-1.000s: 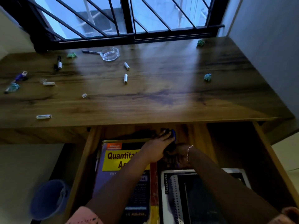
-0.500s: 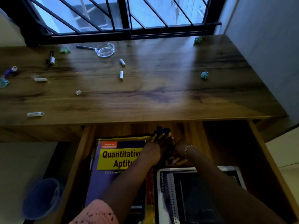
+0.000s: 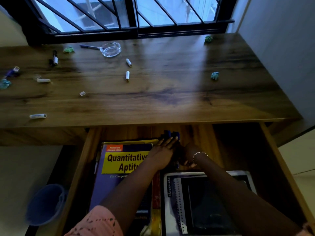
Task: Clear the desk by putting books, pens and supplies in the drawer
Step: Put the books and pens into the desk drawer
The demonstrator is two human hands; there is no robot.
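Head view: left hand (image 3: pixel 166 147) has uncurled, fingers now flat on the pens (image 3: pixel 170 134) at the back of the drawer (image 3: pixel 201 133), just right of the book (image 3: pixel 122 160). Right hand (image 3: pixel 186 156) touches them; its grip is too dark to tell. Pens look deposited. Small bits remain on the desk (image 3: pixel 170 92) beyond both hands.

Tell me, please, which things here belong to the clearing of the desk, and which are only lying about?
Belong to the job:
drawer
Quantitative Aptitude book
spiral notebook
blue pens, under both hands
pen near the window
marker

Only lying about:
glass ashtray
crumpled paper ball
blue bin on the floor
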